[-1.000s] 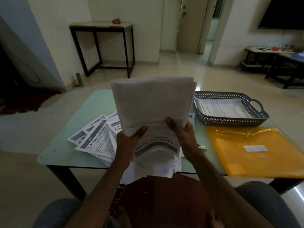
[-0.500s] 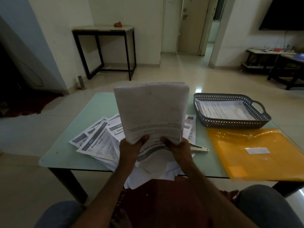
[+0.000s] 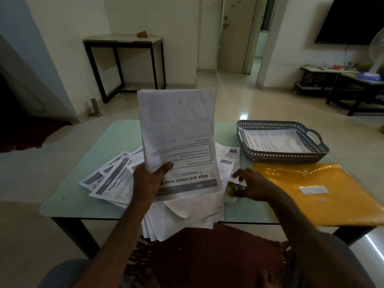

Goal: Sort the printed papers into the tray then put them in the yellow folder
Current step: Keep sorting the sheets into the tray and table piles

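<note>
1. A dark red cloth (image 3: 207,256) lies over the person's lap, against the near edge of the bench (image 3: 68,196).
2. The bench has a pale green glass top on dark legs and stands on a glossy tiled floor.
3. Loose papers (image 3: 112,181) overlap across its near middle and left. Some hang past the near edge.
4. The yellow folder (image 3: 311,194) lies flat at the near right, with a white label on top.
5. Just beyond it stands the grey lattice tray (image 3: 282,156), with printed sheets (image 3: 276,142) lying flat inside.
6. Farther off, a black-legged side table (image 3: 124,41) stands against the wall with a small orange thing (image 3: 142,34) on it. To its right are a door (image 3: 234,34), a dark screen (image 3: 353,19) and a fan (image 3: 377,46).
7. The left hand (image 3: 147,181) grips a stack (image 3: 178,132) by its lower left corner, thumb pressed on the facing sheet. It holds the stack upright above the loose papers, with the print upside down.
8. The right hand (image 3: 255,185) is low over the bench between the loose papers and the folder. Its fingers are loosely spread and blurred.
9. A small yellowish thing (image 3: 232,189) lies under it; whether the hand touches this I cannot tell.
</note>
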Demonstrator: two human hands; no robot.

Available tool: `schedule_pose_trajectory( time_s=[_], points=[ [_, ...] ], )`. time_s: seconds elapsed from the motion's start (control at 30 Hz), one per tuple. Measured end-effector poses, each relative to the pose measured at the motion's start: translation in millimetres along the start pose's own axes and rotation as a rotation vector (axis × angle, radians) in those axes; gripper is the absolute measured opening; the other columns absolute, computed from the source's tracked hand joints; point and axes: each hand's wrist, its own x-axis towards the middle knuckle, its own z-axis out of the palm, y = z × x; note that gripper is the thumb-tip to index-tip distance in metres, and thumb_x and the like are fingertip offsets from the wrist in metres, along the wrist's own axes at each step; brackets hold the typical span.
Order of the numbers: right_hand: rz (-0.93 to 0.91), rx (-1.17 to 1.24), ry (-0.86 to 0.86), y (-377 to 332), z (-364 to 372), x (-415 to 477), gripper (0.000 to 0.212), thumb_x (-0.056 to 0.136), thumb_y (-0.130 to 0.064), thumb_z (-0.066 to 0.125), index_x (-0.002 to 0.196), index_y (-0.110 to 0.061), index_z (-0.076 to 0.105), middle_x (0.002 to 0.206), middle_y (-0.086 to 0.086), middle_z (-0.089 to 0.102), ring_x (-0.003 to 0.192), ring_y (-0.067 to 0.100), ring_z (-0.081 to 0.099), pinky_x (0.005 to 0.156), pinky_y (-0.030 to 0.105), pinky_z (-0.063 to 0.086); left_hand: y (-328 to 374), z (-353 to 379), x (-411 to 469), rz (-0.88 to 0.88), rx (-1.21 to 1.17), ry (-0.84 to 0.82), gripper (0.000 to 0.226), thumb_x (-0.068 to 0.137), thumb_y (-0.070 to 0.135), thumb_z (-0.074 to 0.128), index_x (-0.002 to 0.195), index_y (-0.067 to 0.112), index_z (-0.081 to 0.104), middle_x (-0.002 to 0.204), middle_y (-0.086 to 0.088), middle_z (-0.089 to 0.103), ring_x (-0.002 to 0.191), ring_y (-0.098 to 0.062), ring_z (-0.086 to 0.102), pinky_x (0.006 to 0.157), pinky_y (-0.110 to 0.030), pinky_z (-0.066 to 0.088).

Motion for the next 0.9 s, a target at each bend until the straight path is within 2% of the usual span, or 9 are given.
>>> schedule_pose_trajectory(
  time_s=[0.07,0.17,0.27,0.33,0.43,0.53,0.67,0.77,0.9],
  points=[
    [0.046,-0.105,-0.046,2.4,15.8,-2.3,0.069,0.075,-0.055,0.082,0.131,-0.028,0.052,0.128,0.0,0.051,0.114,0.023,0.051,0.093,0.042,0.052,0.4,0.1,-3.1,0.006,0.031,-0.011,0.031,0.071,0.03,0.087,0.095,0.029,0.066,0.091,0.007,0.073,0.076,-0.008,0.073,0.065,-0.029,0.061],
    [0.066,-0.154,0.13,0.4,27.4,-1.9,0.049,0.082,-0.053,0.076,0.116,-0.024,0.056,0.122,0.002,0.058,0.107,0.025,0.057,0.084,0.038,0.052,1.9,-1.3,-6.8,0.009,0.052,-0.002,0.03,0.071,0.029,0.087,0.093,0.03,0.066,0.09,0.008,0.072,0.081,-0.012,0.072,0.067,-0.03,0.061],
    [0.064,-0.006,0.193,-4.0,19.8,-5.4,0.042,0.088,-0.04,0.076,0.115,-0.016,0.056,0.119,0.009,0.057,0.096,0.024,0.061,0.076,0.039,0.055,3.8,-3.1,-5.4,0.011,0.083,0.016,0.029,0.072,0.031,0.086,0.093,0.027,0.066,0.089,0.005,0.072,0.082,-0.016,0.072,0.069,-0.034,0.062],
    [0.015,0.149,0.268,-17.1,9.4,-11.8,0.038,0.089,-0.037,0.075,0.114,-0.016,0.055,0.114,0.005,0.055,0.087,0.016,0.059,0.063,0.026,0.048,3.6,-3.6,-2.6,0.021,0.116,0.042,0.031,0.072,0.033,0.086,0.094,0.022,0.067,0.09,-0.001,0.073,0.081,-0.02,0.073,0.071,-0.04,0.062],
    [-0.053,0.286,0.375,-49.5,3.0,-24.4,0.035,0.088,-0.043,0.075,0.105,-0.019,0.057,0.103,-0.006,0.054,0.079,0.004,0.055,0.057,0.02,0.037,2.0,-2.4,0.6,0.038,0.15,0.061,0.029,0.073,0.036,0.085,0.093,0.023,0.069,0.09,-0.005,0.075,0.077,-0.02,0.074,0.07,-0.043,0.063],
    [-0.037,0.292,0.403,-71.2,9.0,-28.5,0.037,0.085,-0.052,0.075,0.097,-0.022,0.057,0.097,-0.009,0.055,0.08,0.008,0.055,0.059,0.024,0.038,2.6,-0.5,1.0,0.04,0.14,0.043,0.026,0.072,0.036,0.086,0.089,0.03,0.067,0.086,0.002,0.074,0.074,-0.016,0.074,0.067,-0.041,0.063],
    [-0.004,0.314,0.392,-74.9,12.8,-19.7,0.041,0.085,-0.059,0.073,0.097,-0.022,0.059,0.1,-0.007,0.059,0.085,0.011,0.058,0.066,0.028,0.049,7.2,1.0,-3.6,0.041,0.102,0.007,0.028,0.073,0.032,0.085,0.091,0.033,0.064,0.089,0.006,0.073,0.072,-0.007,0.073,0.064,-0.033,0.062],
    [-0.012,0.452,0.309,-73.2,8.8,-18.0,0.047,0.084,-0.064,0.069,0.106,-0.023,0.066,0.103,-0.009,0.066,0.092,0.01,0.063,0.07,0.027,0.051,9.9,-0.7,-3.0,0.004,0.036,0.032,0.031,0.069,0.032,0.087,0.091,0.031,0.066,0.09,0.003,0.074,0.075,-0.012,0.073,0.066,-0.035,0.062],
    [-0.023,0.661,0.139,-72.1,5.7,-16.4,0.046,0.087,-0.068,0.063,0.119,-0.036,0.068,0.112,-0.009,0.07,0.1,0.008,0.066,0.082,0.029,0.054,12.0,-4.5,0.4,-0.003,0.002,0.009,0.037,0.063,0.037,0.086,0.094,0.029,0.066,0.094,0.0,0.074,0.083,-0.018,0.073,0.071,-0.037,0.061]
  ],
)
